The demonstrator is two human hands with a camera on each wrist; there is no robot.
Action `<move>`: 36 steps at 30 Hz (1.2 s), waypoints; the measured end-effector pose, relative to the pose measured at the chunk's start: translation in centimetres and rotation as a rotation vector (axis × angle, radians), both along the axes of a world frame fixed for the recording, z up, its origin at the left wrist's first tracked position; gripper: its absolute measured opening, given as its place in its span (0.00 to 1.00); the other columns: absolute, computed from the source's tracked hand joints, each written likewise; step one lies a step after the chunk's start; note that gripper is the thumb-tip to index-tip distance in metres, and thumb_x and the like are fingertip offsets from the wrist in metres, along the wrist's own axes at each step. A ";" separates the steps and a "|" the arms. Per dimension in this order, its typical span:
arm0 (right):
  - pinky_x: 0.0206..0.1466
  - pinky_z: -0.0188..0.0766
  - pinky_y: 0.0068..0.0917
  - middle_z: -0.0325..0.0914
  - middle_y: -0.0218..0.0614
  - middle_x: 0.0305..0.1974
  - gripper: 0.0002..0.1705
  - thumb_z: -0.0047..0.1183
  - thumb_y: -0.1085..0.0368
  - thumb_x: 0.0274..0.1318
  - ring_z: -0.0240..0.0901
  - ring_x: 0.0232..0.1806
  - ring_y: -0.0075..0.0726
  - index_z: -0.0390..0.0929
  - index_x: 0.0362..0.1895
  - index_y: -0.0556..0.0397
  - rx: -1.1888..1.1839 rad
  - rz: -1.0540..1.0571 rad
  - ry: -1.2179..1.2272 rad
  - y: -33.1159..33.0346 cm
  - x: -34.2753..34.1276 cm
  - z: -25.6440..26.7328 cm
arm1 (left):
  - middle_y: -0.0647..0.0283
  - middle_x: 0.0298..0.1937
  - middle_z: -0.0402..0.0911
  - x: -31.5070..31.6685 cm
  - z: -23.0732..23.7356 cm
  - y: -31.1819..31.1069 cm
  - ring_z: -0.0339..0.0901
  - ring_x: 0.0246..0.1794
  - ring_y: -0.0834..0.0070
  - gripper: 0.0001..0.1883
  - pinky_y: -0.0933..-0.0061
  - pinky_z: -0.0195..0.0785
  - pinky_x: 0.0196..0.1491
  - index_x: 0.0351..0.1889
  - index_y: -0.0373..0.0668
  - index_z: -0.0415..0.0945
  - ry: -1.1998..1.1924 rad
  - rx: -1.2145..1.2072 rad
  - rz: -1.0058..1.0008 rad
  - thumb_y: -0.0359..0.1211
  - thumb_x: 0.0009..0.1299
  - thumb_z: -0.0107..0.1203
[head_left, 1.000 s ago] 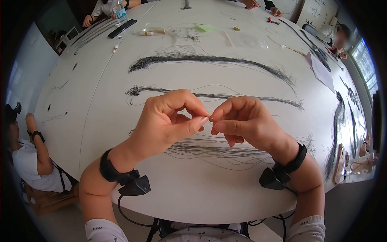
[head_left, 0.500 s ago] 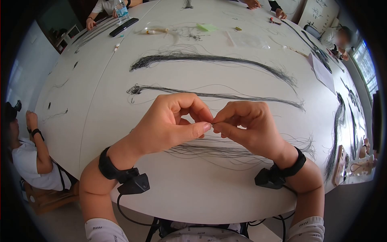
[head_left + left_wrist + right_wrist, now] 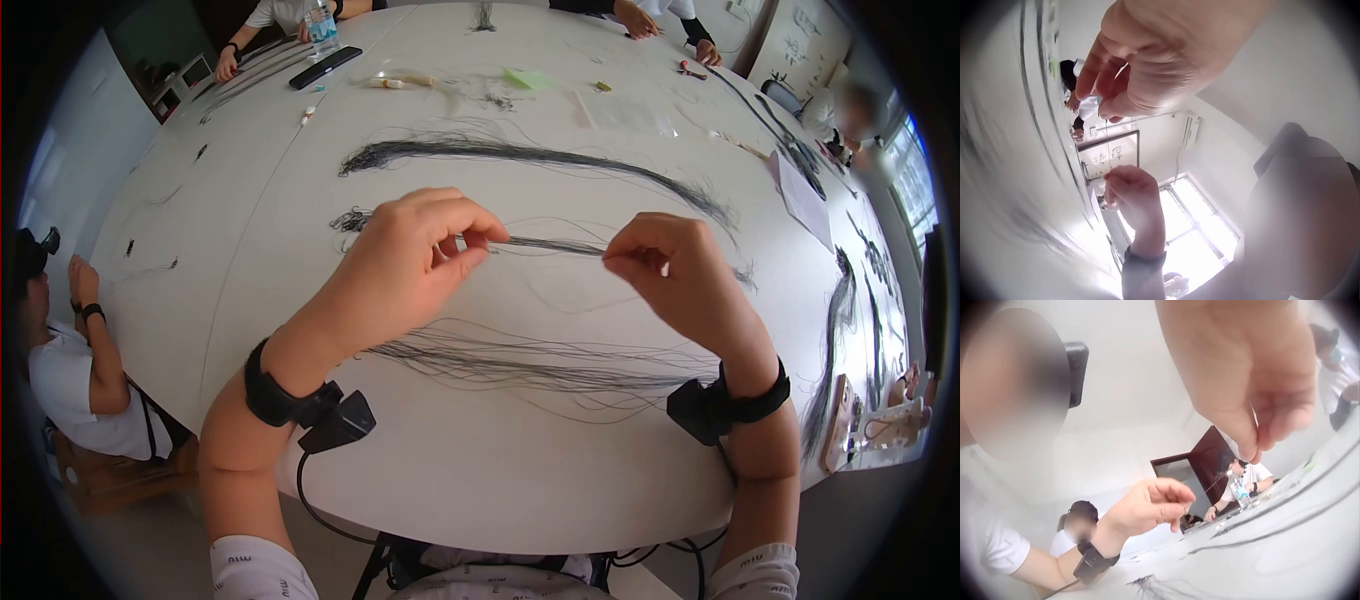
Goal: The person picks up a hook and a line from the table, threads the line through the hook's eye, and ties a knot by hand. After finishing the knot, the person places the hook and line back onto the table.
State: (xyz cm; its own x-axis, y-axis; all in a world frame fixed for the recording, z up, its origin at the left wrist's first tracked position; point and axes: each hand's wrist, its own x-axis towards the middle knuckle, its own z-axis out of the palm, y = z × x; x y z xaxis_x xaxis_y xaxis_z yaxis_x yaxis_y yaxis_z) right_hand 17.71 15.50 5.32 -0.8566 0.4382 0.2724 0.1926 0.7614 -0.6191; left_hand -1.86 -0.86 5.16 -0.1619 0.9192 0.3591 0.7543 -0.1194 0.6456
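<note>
A thin dark strand point(image 3: 1108, 144) is stretched between the two hands, seen best in the left wrist view. My left hand point(image 3: 415, 255) pinches one end between thumb and index finger, its other fingers curled. The right hand point(image 3: 685, 275) pinches the other end with thumb and fingertips, well apart from the left. Below the hands on the white table lies a loose bundle of dark strands point(image 3: 520, 372). A narrower bundle point(image 3: 560, 245) passes behind the fingertips, and a thicker one point(image 3: 500, 150) lies farther back.
At the back are a water bottle point(image 3: 322, 30), a black case point(image 3: 326, 68), a green slip point(image 3: 526, 78) and clear plastic point(image 3: 630, 112). White paper point(image 3: 800, 198), more strands and a phone point(image 3: 838, 425) lie at the right. Other people sit around the table.
From being together at the fingertips, the hands have moved apart and up, the right one toward the right, with the strand now drawn out between them.
</note>
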 end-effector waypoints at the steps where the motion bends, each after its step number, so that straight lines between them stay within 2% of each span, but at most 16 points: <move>1: 0.27 0.64 0.24 0.70 0.37 0.19 0.02 0.53 0.75 0.47 0.64 0.21 0.28 0.75 0.26 0.62 -0.009 -0.045 0.022 0.6 0.3 0.5 | 0.62 0.34 0.77 -0.7 -0.1 0.1 0.72 0.28 0.80 0.07 0.80 0.67 0.31 0.36 0.37 0.77 0.006 0.007 0.061 0.22 0.60 0.55; 4: 0.27 0.61 0.17 0.68 0.27 0.19 0.05 0.55 0.72 0.50 0.61 0.23 0.17 0.75 0.25 0.61 -0.094 -0.148 0.037 2.9 1.6 2.1 | 0.63 0.33 0.78 -3.7 -0.1 0.3 0.71 0.26 0.80 0.05 0.79 0.66 0.32 0.35 0.37 0.78 -0.008 -0.053 0.202 0.23 0.61 0.54; 8: 0.28 0.62 0.16 0.71 0.26 0.22 0.03 0.53 0.70 0.52 0.65 0.24 0.17 0.75 0.28 0.57 -0.201 -0.112 0.128 5.8 4.0 4.5 | 0.67 0.34 0.78 -6.7 -0.2 0.1 0.71 0.28 0.81 0.06 0.80 0.68 0.29 0.35 0.36 0.76 -0.003 -0.145 0.300 0.22 0.63 0.49; 11: 0.34 0.67 0.21 0.77 0.35 0.32 0.06 0.52 0.65 0.52 0.72 0.34 0.26 0.74 0.28 0.55 -0.344 -0.018 0.267 6.2 5.4 6.2 | 0.68 0.32 0.77 -7.5 -0.7 -0.4 0.71 0.29 0.81 0.06 0.80 0.69 0.29 0.34 0.36 0.75 -0.031 -0.165 0.316 0.22 0.63 0.48; 13: 0.38 0.68 0.23 0.76 0.43 0.40 0.08 0.50 0.62 0.53 0.73 0.43 0.34 0.74 0.28 0.54 -0.429 0.084 0.331 7.6 6.7 6.9 | 0.64 0.29 0.77 -7.9 -1.3 -0.8 0.68 0.24 0.80 0.02 0.78 0.64 0.30 0.31 0.35 0.76 -0.042 -0.146 0.325 0.22 0.62 0.53; 16: 0.39 0.66 0.22 0.74 0.44 0.39 0.10 0.46 0.62 0.57 0.71 0.49 0.40 0.68 0.38 0.54 -0.726 0.355 0.623 7.5 7.4 7.2 | 0.64 0.27 0.77 -8.7 -1.8 -1.7 0.68 0.24 0.81 0.02 0.79 0.63 0.28 0.31 0.35 0.75 -0.027 -0.162 0.292 0.22 0.62 0.52; 17: 0.34 0.63 0.20 0.70 0.38 0.30 0.09 0.44 0.62 0.60 0.70 0.39 0.32 0.63 0.37 0.53 -0.831 0.248 0.795 5.2 6.8 7.5 | 0.64 0.27 0.77 -8.8 -1.8 -2.1 0.68 0.24 0.81 0.02 0.79 0.63 0.28 0.31 0.35 0.75 -0.029 -0.164 0.301 0.22 0.62 0.52; 18: 0.34 0.63 0.20 0.70 0.38 0.30 0.09 0.44 0.62 0.60 0.70 0.39 0.32 0.63 0.37 0.53 -0.836 0.254 0.791 6.3 7.1 7.6 | 0.64 0.27 0.76 -9.0 -1.9 -2.5 0.68 0.23 0.82 0.02 0.78 0.62 0.27 0.30 0.34 0.75 -0.072 -0.186 0.291 0.22 0.62 0.52; 20: 0.27 0.58 0.21 0.61 0.30 0.22 0.09 0.42 0.63 0.62 0.61 0.27 0.25 0.60 0.30 0.51 -0.950 0.768 0.484 9.2 8.0 8.1 | 0.64 0.26 0.76 -9.1 -1.9 -3.1 0.67 0.23 0.82 0.02 0.78 0.61 0.26 0.30 0.34 0.75 -0.118 -0.206 0.292 0.22 0.61 0.52; 21: 0.22 0.52 0.21 0.53 0.27 0.19 0.13 0.43 0.63 0.62 0.52 0.21 0.22 0.56 0.26 0.49 -0.959 0.746 0.448 9.2 8.2 7.9 | 0.65 0.27 0.76 -9.1 -1.9 -3.4 0.68 0.24 0.82 0.02 0.79 0.63 0.26 0.30 0.34 0.75 -0.132 -0.232 0.270 0.22 0.62 0.52; 22: 0.22 0.52 0.21 0.53 0.27 0.19 0.13 0.43 0.63 0.62 0.52 0.21 0.22 0.56 0.26 0.49 -0.965 0.759 0.436 9.1 8.0 7.7 | 0.65 0.27 0.76 -9.1 -1.8 -3.9 0.68 0.25 0.83 0.02 0.79 0.64 0.25 0.31 0.34 0.75 -0.149 -0.257 0.252 0.22 0.62 0.52; 26: 0.13 0.47 0.15 0.56 0.27 0.16 0.15 0.50 0.64 0.57 0.49 0.13 0.17 0.61 0.22 0.52 -0.797 0.311 0.309 10.4 9.3 5.7 | 0.66 0.28 0.75 -8.7 -1.7 -5.0 0.69 0.27 0.83 0.03 0.80 0.67 0.27 0.32 0.35 0.75 -0.227 -0.287 0.193 0.23 0.62 0.52; 28: 0.14 0.43 0.15 0.57 0.26 0.15 0.11 0.51 0.68 0.53 0.48 0.13 0.17 0.65 0.22 0.54 -0.726 0.121 0.264 9.5 9.8 4.8 | 0.66 0.28 0.74 -8.2 -0.8 -5.7 0.69 0.28 0.84 0.05 0.80 0.70 0.28 0.36 0.37 0.74 -0.335 -0.308 0.112 0.25 0.62 0.52; 32: 0.16 0.43 0.16 0.59 0.27 0.14 0.08 0.51 0.73 0.48 0.48 0.12 0.16 0.67 0.20 0.56 -0.683 -0.056 0.205 10.2 11.7 3.0 | 0.68 0.27 0.73 -6.3 1.4 -7.1 0.68 0.28 0.85 0.07 0.82 0.67 0.28 0.37 0.38 0.73 -0.388 -0.221 0.097 0.26 0.60 0.54; 34: 0.16 0.44 0.16 0.60 0.27 0.14 0.07 0.51 0.74 0.46 0.48 0.12 0.16 0.67 0.19 0.56 -0.672 -0.132 0.198 10.2 12.5 2.1 | 0.69 0.29 0.71 -5.3 1.8 -7.4 0.69 0.28 0.82 0.09 0.82 0.66 0.30 0.35 0.40 0.71 -0.355 -0.028 0.046 0.22 0.56 0.55; 36: 0.17 0.45 0.17 0.61 0.27 0.14 0.06 0.50 0.75 0.42 0.49 0.13 0.17 0.67 0.18 0.56 -0.626 -0.227 0.214 10.1 13.1 1.4 | 0.70 0.30 0.72 -4.3 2.3 -7.7 0.68 0.27 0.83 0.11 0.83 0.64 0.29 0.35 0.40 0.71 -0.343 -0.016 0.047 0.22 0.55 0.56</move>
State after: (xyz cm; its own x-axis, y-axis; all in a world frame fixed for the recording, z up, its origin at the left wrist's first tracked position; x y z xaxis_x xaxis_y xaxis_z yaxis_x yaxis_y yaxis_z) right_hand 30.85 25.62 6.75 -0.6809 0.7297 0.0627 0.1294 0.2041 -0.9704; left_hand -6.12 -8.55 7.49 -0.3133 0.9129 0.2616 0.4976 -0.0768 0.8640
